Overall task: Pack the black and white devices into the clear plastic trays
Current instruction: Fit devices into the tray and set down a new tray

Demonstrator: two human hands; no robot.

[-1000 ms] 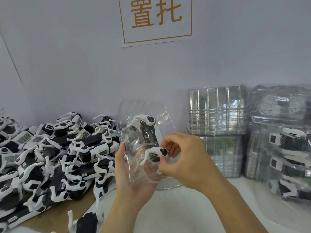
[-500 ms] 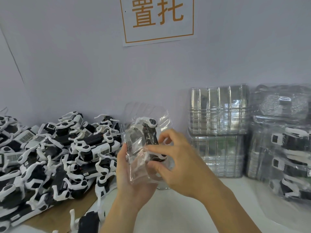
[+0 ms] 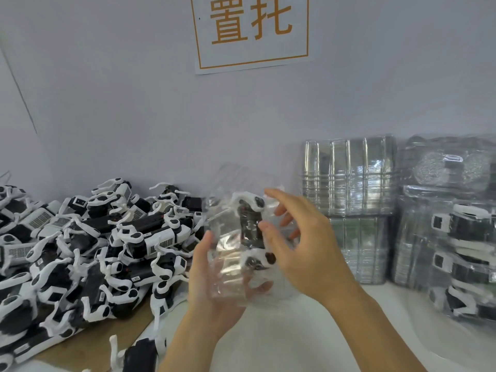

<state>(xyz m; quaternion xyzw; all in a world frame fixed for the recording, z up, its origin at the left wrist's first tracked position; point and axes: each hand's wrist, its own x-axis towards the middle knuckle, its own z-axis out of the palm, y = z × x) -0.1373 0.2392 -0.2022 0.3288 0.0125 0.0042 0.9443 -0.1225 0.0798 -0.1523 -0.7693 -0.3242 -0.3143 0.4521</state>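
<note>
While the left hand (image 3: pixel 214 280) cradles a clear tray (image 3: pixel 236 253) from beneath, fingers curled round its underside, one black and white device (image 3: pixel 251 229) lies seated inside it, held up above the counter (image 3: pixel 268 345).

Step in hand, as judged: seating of the device, near complete. Next move calls for a check that it sits fully in its pocket, then transfer to the packed stack.

Right hand (image 3: pixel 303 242): fingers spread and loosely bent, just right of the tray; contact with it cannot be told; holds nothing.

Left of the grip: heap of loose devices (image 3: pixel 88 251), unpacked.
Right of the grip: stack of empty trays (image 3: pixel 349 183); beyond it, filled trays (image 3: pixel 461 237).
Above, on the wall: a sign (image 3: pixel 252 30).
</note>
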